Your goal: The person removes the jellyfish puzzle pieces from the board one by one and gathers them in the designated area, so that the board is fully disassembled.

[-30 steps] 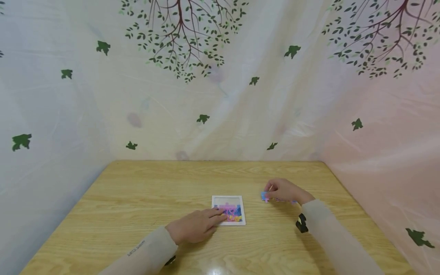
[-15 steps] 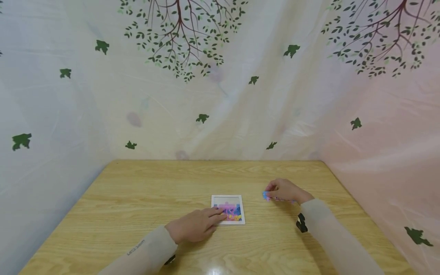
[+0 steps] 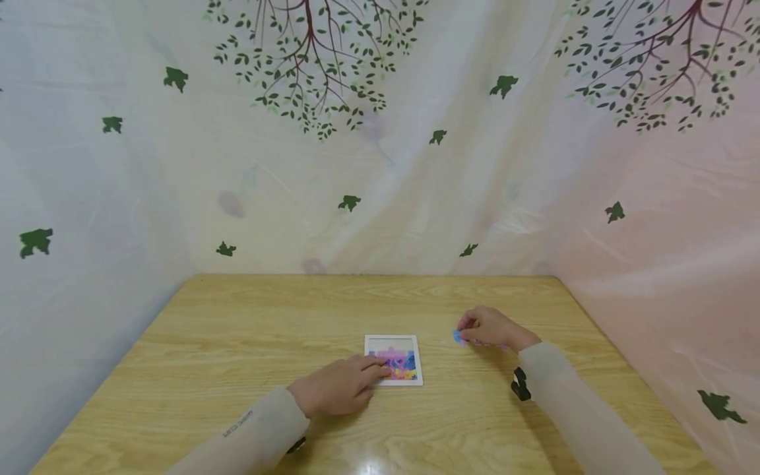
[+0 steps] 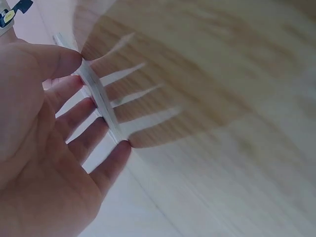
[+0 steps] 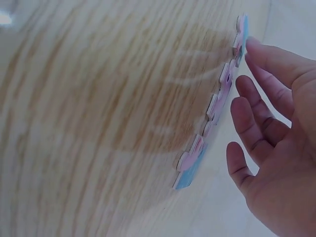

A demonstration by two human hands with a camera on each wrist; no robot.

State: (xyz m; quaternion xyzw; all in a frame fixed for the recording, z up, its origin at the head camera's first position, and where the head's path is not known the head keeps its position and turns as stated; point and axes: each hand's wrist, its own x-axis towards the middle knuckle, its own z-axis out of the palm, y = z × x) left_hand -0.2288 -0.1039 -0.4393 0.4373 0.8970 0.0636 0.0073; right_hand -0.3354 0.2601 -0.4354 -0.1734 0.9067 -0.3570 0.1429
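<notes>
A jigsaw puzzle (image 3: 401,365), pink, blue and yellow, fills the lower part of a white frame (image 3: 420,359) on the table. The upper part of the frame shows bare backing. My left hand (image 3: 338,385) rests its straight fingers across the frame's left side and the puzzle. In the left wrist view the thumb touches the edge of the frame (image 4: 101,96). To the right lies a row of pink and blue puzzle pieces (image 5: 213,111). My right hand (image 3: 493,328) pinches the blue puzzle piece (image 3: 457,336) at the row's left end between thumb and index finger. Its other fingers curl loosely.
The wooden table (image 3: 267,316) reaches back to a pale curtain (image 3: 285,218) printed with trees and leaves. Curtain also hangs along both sides. A black strap (image 3: 520,384) sits at the right wrist.
The blue end piece has shifted slightly right against the row in my right hand's fingers. My left hand stays on the frame.
</notes>
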